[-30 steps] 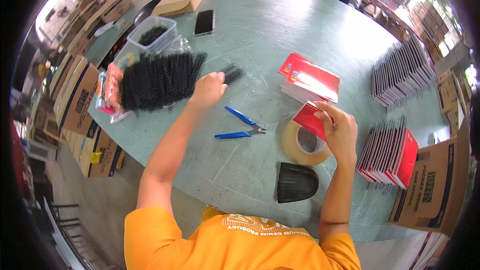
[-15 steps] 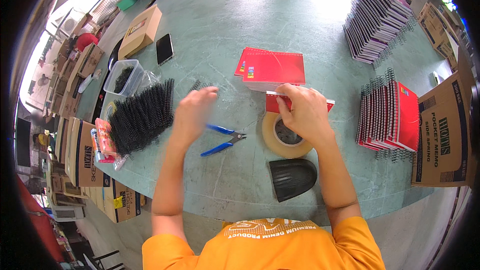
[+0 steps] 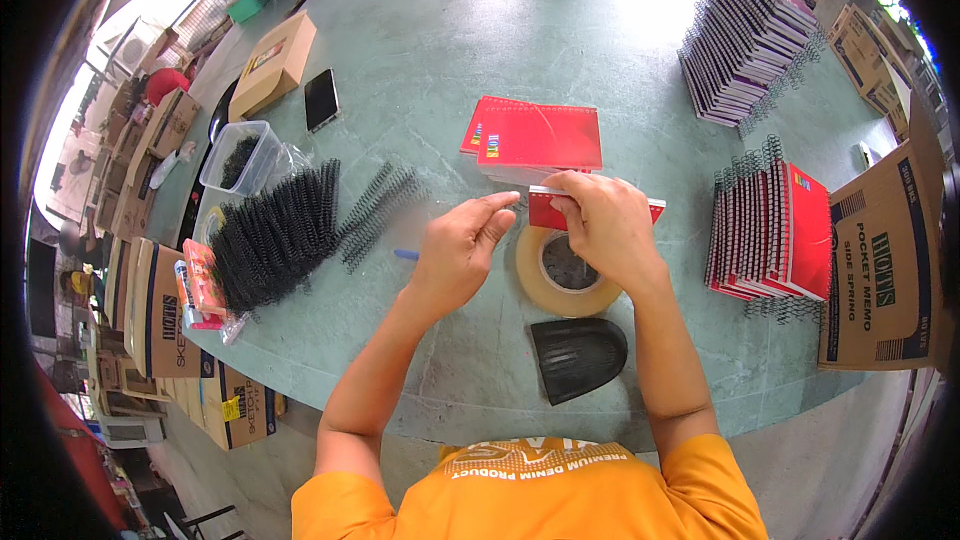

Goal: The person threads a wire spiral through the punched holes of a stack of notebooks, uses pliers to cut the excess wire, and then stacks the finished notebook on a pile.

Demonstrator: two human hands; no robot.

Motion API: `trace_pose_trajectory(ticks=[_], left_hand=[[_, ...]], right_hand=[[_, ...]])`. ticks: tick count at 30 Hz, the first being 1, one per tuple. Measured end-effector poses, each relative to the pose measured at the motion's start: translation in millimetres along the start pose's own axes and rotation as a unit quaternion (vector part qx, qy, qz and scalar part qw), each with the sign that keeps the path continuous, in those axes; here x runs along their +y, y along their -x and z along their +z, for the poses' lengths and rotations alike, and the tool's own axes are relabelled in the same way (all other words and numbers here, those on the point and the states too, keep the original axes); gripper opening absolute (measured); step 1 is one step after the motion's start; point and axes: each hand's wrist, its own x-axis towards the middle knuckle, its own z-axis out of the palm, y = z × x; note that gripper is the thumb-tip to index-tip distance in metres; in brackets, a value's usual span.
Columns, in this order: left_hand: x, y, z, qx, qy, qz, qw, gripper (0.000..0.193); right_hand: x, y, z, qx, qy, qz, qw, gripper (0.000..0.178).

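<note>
Red notepad (image 3: 546, 212) is gripped in my right hand (image 3: 612, 225), over the far edge of the tape roll (image 3: 534, 280).
It lies between my right thumb, pressed on the red face, and the fingers behind, with both ends showing outside the grip. My left hand (image 3: 458, 252) is just beside its left end, thumb and forefinger brought together; a small dark bit shows at their tips, but I cannot tell if they grip it. My forearms reach forward and lean inward, the left hand pointing to the right, the right hand bent over the notepad.
</note>
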Motion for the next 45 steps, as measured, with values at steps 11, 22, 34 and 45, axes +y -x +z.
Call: trace_pose_trajectory(ticks=[11, 22, 34, 45], left_hand=[[-4, -8, 10, -0.009, 0.034, -0.075, 0.997, 0.027], [-9, -21, -1, -0.077, 0.214, -0.159, 0.961, 0.031], [0, -23, -26, -0.119, 0.001, -0.065, 0.991, 0.026], [11, -19, -9, 0.005, -0.062, 0.047, 0.997, 0.026]], right_hand=[[0, 1, 0, 0.033, -0.008, -0.037, 0.999, 0.018], [-7, 3, -4, 0.025, -0.028, -0.044, 0.998, 0.013], [-15, 1, 9, 0.086, -0.031, -0.069, 0.993, 0.015], [-19, 4, 4, 0.008, 0.022, -0.021, 1.0, 0.015]])
